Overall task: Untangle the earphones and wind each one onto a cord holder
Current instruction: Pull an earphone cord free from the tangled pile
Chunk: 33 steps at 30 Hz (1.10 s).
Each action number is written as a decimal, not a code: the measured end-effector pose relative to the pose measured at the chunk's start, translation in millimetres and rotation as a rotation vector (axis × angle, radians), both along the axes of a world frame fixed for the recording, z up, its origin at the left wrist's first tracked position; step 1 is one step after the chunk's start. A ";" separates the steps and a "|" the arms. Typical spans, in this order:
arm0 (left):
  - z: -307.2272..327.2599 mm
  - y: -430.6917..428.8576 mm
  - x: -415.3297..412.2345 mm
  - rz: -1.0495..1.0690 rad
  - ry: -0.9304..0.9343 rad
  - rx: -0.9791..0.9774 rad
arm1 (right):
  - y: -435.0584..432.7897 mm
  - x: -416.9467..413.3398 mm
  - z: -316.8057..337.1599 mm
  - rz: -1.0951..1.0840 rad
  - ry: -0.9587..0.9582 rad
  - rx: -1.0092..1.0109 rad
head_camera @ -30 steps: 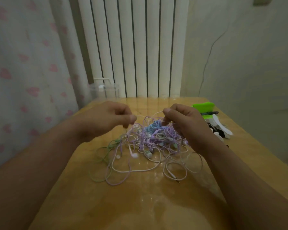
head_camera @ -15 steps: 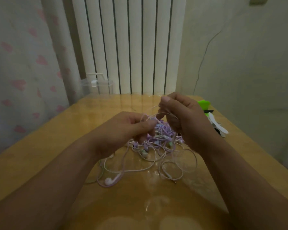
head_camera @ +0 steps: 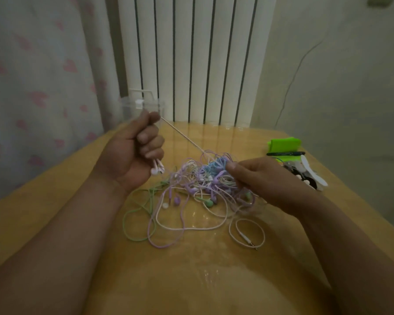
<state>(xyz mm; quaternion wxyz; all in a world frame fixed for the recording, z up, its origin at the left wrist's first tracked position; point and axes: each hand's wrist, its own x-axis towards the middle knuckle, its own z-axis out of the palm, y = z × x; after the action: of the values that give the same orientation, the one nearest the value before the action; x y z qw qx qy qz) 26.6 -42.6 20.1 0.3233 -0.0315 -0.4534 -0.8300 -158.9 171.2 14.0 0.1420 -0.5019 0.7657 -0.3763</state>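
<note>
Head view. Setting: a glossy yellow-brown wooden table (head_camera: 203,280) is standing before a white ribbed radiator (head_camera: 191,60), with a pale curtain printed with pink hearts (head_camera: 39,76) hanging at the left and a plain pale wall (head_camera: 339,87) running along the right.

Containers: a clear plastic box with a white latch (head_camera: 143,105) is standing at the table's far edge, just behind the left hand; its contents cannot be told.

Task item: a tangled heap of purple, white, green and blue wired earphones (head_camera: 191,189) is lying at the middle of the table, between the two hands. Loose loops are trailing toward the near side, one white loop ending in a metal jack plug (head_camera: 248,241).

Left hand (head_camera: 134,151): it is raised above the table and clenching into a fist round a pale cord (head_camera: 182,135). The cord is running taut from the top of the fist down to the heap, and a pair of white earbuds (head_camera: 157,171) is dangling below the fist.

Right hand (head_camera: 259,178): it is lying low at the right of the heap, with thumb and fingers pinching the blue and purple cords on top.

Other items, at the right edge of the table: a bright green plastic object (head_camera: 283,144) is lying well apart from the heap, a black pen (head_camera: 284,153) just in front of it, and flat white plastic pieces (head_camera: 312,171) are resting on small dark items too blurred to identify.
</note>
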 end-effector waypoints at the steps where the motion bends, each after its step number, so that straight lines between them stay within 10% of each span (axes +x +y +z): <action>1: -0.9 2.4 -1.3 0.025 -0.038 -0.052 | -2.0 1.6 -1.9 -0.005 0.032 0.002; 12: -6.5 57.4 -14.2 0.243 -0.379 -0.952 | -20.2 50.0 -11.6 0.116 -0.110 -0.342; 22: -12.6 43.9 -12.0 0.318 -0.567 -1.092 | -13.3 21.4 -0.1 -0.176 -0.183 -0.358; 29: -21.2 51.4 -17.8 0.374 -0.661 -1.358 | -11.4 39.5 -0.6 -0.175 0.315 -0.297; 33: -21.7 60.4 -18.8 0.362 -0.598 -1.409 | -16.8 61.1 -6.3 0.022 0.110 -0.273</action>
<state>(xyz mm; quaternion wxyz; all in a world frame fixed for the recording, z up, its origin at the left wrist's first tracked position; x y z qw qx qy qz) 7.8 17.8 -1.6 0.2214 0.0701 -0.9387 -0.2548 -97.8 154.5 7.7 0.0341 -0.5447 0.7085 -0.4475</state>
